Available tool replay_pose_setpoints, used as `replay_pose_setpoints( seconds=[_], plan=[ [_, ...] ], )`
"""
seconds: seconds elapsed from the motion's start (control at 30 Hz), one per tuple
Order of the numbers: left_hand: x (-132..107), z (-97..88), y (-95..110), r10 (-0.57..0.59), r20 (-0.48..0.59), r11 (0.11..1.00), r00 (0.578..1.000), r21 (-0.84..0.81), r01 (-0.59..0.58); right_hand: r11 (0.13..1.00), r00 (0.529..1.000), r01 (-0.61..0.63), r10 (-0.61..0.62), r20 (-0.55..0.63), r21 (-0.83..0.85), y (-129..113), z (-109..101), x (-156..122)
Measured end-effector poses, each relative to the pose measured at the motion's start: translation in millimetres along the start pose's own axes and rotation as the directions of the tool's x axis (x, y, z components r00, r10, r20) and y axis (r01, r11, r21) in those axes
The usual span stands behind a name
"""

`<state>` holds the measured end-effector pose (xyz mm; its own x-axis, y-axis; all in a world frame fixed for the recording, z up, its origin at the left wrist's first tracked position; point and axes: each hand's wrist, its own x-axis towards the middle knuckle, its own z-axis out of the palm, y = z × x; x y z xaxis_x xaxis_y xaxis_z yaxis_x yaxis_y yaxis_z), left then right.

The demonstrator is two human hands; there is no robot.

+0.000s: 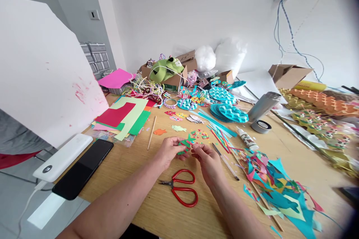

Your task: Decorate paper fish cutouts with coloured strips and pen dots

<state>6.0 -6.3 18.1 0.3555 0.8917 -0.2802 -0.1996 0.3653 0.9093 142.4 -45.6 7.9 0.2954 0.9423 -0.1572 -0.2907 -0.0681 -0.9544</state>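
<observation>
My left hand (pixel 169 151) pinches a green paper fish (pixel 184 145) with red stripes, held just above the table. At the fish's right end, the thumb and fingertips of my right hand (pixel 208 160) are pressed together; whatever is between them is too small to make out. Scissors with red handles (pixel 172 186) lie below both hands. Small colourful paper bits (pixel 199 134) are scattered just beyond the fish. An orange paper fish (pixel 159 132) and a pale green one (pixel 178 129) lie farther off, near several patterned fish. A pen (pixel 226 163) rests right of my right hand.
Coloured paper sheets (pixel 140 122), a wooden stick (pixel 152 133) and a black phone (pixel 83 169) lie on the left. To the right are a glue bottle (pixel 247 140), a metal flask (pixel 264 106) and paper scraps (pixel 280 190). Blue wavy discs (pixel 230 113) and boxes stand behind.
</observation>
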Motion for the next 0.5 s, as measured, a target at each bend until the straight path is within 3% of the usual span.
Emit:
replay_pose_setpoints(
  seconds=[0.5],
  plan=[
    [-2.6, 1.4, -2.2, -0.020, 0.021, 1.000, 1.000, -0.017, 0.020, 0.999, 0.999, -0.033, 0.032, -0.022, -0.024, 2.2, 3.2, -1.9]
  ],
)
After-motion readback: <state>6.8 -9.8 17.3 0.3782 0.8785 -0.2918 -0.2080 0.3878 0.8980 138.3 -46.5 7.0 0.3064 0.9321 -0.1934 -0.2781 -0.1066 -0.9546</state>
